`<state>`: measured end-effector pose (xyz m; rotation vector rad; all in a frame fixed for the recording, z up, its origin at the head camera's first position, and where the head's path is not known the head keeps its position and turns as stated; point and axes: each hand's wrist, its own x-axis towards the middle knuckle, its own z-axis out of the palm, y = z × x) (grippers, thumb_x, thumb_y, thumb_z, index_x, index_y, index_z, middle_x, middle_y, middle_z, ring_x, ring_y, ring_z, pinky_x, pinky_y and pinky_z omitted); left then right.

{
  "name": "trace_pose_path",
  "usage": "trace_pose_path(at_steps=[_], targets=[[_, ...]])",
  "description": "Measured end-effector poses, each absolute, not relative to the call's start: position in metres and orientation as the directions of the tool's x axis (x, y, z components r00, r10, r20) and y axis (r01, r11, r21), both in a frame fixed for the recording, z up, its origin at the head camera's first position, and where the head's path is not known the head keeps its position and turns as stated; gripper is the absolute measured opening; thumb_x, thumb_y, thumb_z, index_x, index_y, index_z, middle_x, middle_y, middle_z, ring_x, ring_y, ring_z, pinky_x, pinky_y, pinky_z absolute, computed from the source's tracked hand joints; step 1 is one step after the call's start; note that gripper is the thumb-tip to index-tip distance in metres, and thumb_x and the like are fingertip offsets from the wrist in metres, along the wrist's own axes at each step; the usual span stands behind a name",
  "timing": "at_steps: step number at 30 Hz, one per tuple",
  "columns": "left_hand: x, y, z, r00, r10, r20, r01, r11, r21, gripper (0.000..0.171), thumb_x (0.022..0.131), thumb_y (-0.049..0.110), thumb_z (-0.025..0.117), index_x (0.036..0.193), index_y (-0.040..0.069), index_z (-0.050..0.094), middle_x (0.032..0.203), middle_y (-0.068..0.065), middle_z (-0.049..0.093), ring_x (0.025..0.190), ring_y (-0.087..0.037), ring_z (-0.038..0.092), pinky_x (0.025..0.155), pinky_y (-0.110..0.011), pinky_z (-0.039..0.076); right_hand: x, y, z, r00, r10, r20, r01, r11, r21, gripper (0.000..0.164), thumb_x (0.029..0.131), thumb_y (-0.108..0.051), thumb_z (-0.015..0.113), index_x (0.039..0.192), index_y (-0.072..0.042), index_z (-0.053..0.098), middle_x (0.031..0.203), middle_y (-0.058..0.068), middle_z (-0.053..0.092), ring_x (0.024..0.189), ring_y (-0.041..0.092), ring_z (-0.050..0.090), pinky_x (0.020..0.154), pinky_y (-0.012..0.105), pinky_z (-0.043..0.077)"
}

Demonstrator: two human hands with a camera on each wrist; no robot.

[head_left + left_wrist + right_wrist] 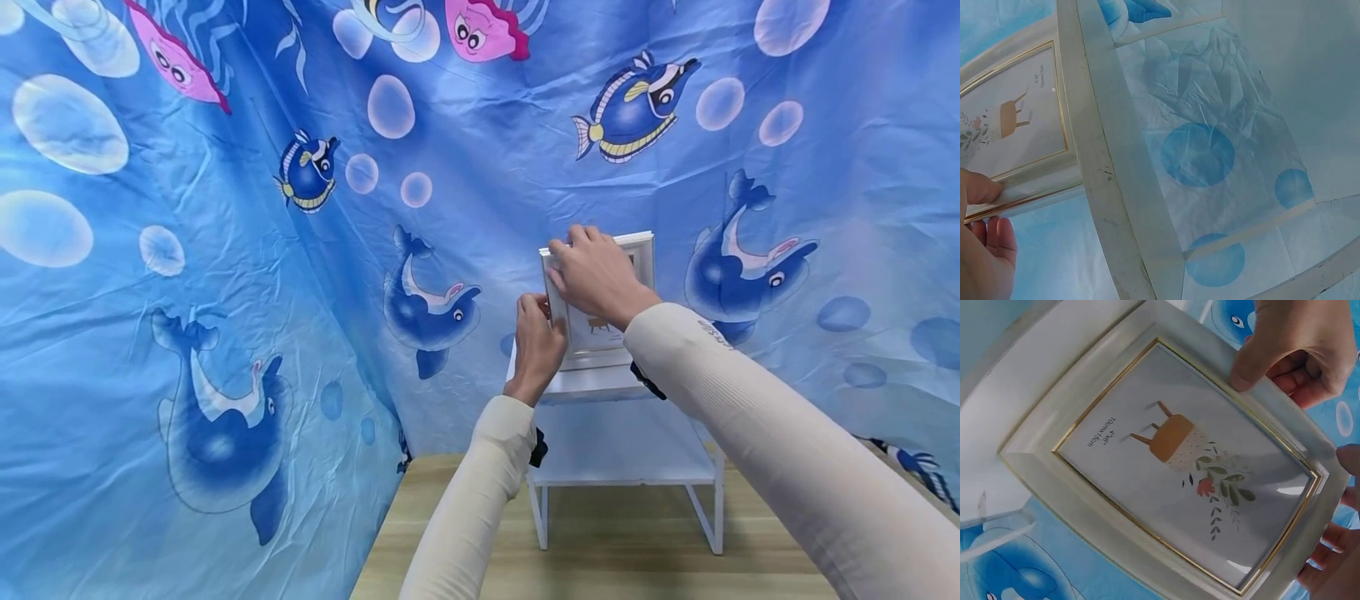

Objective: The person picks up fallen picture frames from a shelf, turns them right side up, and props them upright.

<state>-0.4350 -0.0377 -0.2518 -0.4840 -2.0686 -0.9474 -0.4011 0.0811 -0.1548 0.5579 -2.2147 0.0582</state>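
A white picture frame point(1085, 512) with a gold inner edge stands upright on a small white table point(592, 385). Its sheet shows a brown chair-like shape with leaves and a red flower. My left hand point(538, 346) pinches the frame's left side, thumb on the front border and fingers behind, as the left wrist view also shows. Higher up, my right hand point(600, 275) grips the top edge near the upper left corner, hiding part of the picture in the head view. In the right wrist view, fingertips point(1319, 553) of the right hand curl at that edge.
Behind the table hangs a blue sea-print curtain point(517, 167) with fish, dolphins and bubbles; it also runs along the left side. The table has a lower white panel point(622, 446) and thin white legs point(718, 500) on a wood-look floor point(615, 542).
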Motion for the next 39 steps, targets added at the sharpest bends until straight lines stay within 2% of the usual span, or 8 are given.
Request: trace_pose_path(at_steps=[5,9,13,18,23,27,32,39], targets=[[-0.437,-0.038,-0.251,-0.597,0.022,0.802,0.618,0.65,0.442,0.029,0.091,0.001,0.064,0.116,0.003,0.048,0.108,-0.012,0.053,0.091,-0.019,0.057,0.076,-0.029,0.051,-0.401,0.074,-0.156,-0.528,-0.359,0.77,-0.376,0.912,0.167,0.038,0.1,-0.026,0.055,0.124,0.004,0.061,0.118,0.027,0.056,0.109,0.042,0.053,0.099,0.051,0.045],[-0.435,-0.038,-0.25,-0.596,0.042,0.802,0.636,0.635,0.439,0.027,0.093,0.004,0.063,0.117,0.003,0.048,0.108,-0.012,0.052,0.09,-0.019,0.056,0.075,-0.028,0.05,-0.401,0.07,-0.158,-0.524,-0.343,0.78,-0.32,0.927,0.193,0.044,0.1,-0.031,0.056,0.121,0.007,0.061,0.118,0.028,0.053,0.107,0.042,0.052,0.098,0.049,0.046],[-0.436,-0.038,-0.249,-0.606,0.041,0.794,0.629,0.636,0.447,0.026,0.095,0.008,0.062,0.116,0.005,0.048,0.106,-0.009,0.051,0.087,-0.017,0.053,0.072,-0.025,0.047,-0.401,0.067,-0.159,-0.547,-0.352,0.759,-0.261,0.934,0.245,0.053,0.098,-0.039,0.059,0.128,0.005,0.059,0.123,0.026,0.052,0.112,0.042,0.051,0.1,0.051,0.046],[-0.439,-0.04,-0.246,-0.6,0.046,0.799,0.626,0.648,0.433,0.023,0.096,0.012,0.062,0.112,0.005,0.047,0.103,-0.009,0.049,0.082,-0.016,0.051,0.067,-0.023,0.043,-0.403,0.065,-0.162,-0.487,-0.377,0.788,-0.211,0.926,0.313,0.056,0.095,-0.043,0.062,0.129,0.001,0.058,0.123,0.024,0.056,0.11,0.042,0.055,0.095,0.053,0.049],[-0.441,-0.041,-0.246,-0.595,0.058,0.802,0.642,0.635,0.43,0.019,0.098,0.016,0.06,0.107,0.006,0.046,0.099,-0.008,0.049,0.08,-0.016,0.049,0.066,-0.024,0.04,-0.405,0.064,-0.163,-0.464,-0.347,0.815,-0.213,0.937,0.278,0.056,0.095,-0.047,0.062,0.126,-0.001,0.058,0.121,0.023,0.055,0.108,0.041,0.055,0.093,0.052,0.049],[-0.441,-0.043,-0.251,-0.583,0.067,0.81,0.665,0.612,0.428,0.011,0.103,0.016,0.051,0.106,0.006,0.051,0.097,-0.009,0.051,0.082,-0.018,0.05,0.07,-0.027,0.042,-0.409,0.064,-0.167,-0.457,-0.316,0.831,-0.205,0.947,0.248,0.057,0.093,-0.049,0.063,0.127,-0.003,0.058,0.12,0.022,0.055,0.108,0.04,0.055,0.092,0.053,0.049],[-0.445,-0.046,-0.258,-0.583,0.062,0.81,0.667,0.605,0.434,0.024,0.108,0.019,0.039,0.111,0.004,0.057,0.1,-0.011,0.054,0.086,-0.021,0.051,0.074,-0.032,0.045,-0.412,0.062,-0.172,-0.426,-0.285,0.859,-0.186,0.957,0.225,0.057,0.091,-0.05,0.066,0.123,-0.004,0.059,0.115,0.022,0.055,0.106,0.04,0.055,0.09,0.053,0.049],[-0.45,-0.057,-0.264,-0.582,0.09,0.808,0.654,0.643,0.399,0.021,0.103,0.012,0.049,0.106,0.0,0.066,0.096,-0.013,0.06,0.089,-0.026,0.058,0.08,-0.038,0.049,-0.415,0.051,-0.174,-0.409,-0.256,0.876,-0.183,0.963,0.196,0.054,0.09,-0.047,0.069,0.121,-0.005,0.057,0.115,0.022,0.052,0.106,0.041,0.05,0.089,0.053,0.047]])
